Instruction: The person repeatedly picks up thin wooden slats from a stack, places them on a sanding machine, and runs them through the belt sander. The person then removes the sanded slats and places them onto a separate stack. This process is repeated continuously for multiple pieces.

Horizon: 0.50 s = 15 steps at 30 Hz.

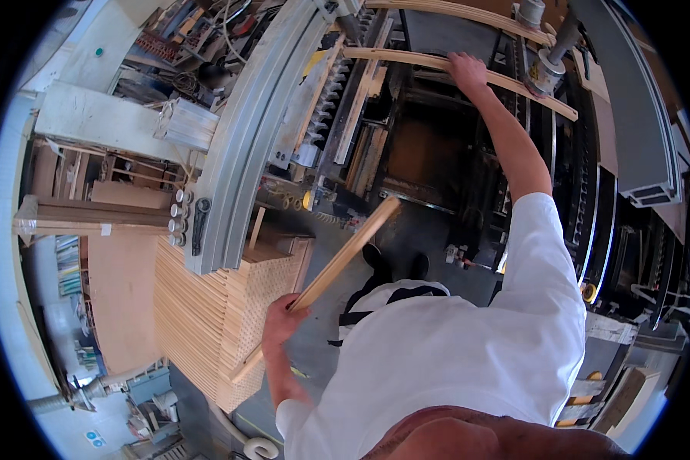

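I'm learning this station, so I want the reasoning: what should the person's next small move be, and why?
Probably firm up the right hand on the long, pale wooden strip before shifting it. That hand already lies over the strip, though how tightly is unclear, and the left hand is occupied gripping another straight, light-brown wooden strip.

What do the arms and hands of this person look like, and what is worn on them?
The left hand and right hand wear no gloves. Both forearms are uncovered, with no watch or bracelet to be seen. The short sleeves are plain white, like the rest of the shirt.
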Motion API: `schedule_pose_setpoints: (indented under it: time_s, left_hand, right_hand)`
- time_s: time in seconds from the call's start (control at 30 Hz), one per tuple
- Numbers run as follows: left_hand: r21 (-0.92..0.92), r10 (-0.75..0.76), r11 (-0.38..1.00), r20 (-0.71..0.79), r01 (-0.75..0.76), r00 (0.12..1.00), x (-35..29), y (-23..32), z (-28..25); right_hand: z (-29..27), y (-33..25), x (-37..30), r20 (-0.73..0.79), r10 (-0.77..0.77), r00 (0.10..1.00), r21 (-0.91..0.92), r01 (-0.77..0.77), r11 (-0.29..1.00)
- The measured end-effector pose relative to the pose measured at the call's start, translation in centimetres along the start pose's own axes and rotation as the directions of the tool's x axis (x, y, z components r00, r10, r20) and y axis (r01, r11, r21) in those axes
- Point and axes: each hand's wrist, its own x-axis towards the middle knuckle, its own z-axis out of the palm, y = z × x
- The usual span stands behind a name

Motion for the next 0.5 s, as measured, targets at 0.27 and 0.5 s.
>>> schedule_pose_setpoints:
  time_s: [0.27, 0.5]
  left_hand:
    - [-0.13, -0.195, 0.975, -0.112, 0.18, 0.974, -3.6, -6.2, -0.1]
    - [-0.409, -0.251, 0.897, -0.16, 0.168, 0.955, -10.4, -11.8, -2.4]
  right_hand:
    - [-0.2, -1.3, 0.5, 0.017, 0.04, 0.999, 0.005, -0.04, 0.999]
    - [-0.5, -1.4, 1.0, 0.163, 0.152, 0.975, -0.094, -0.138, 0.986]
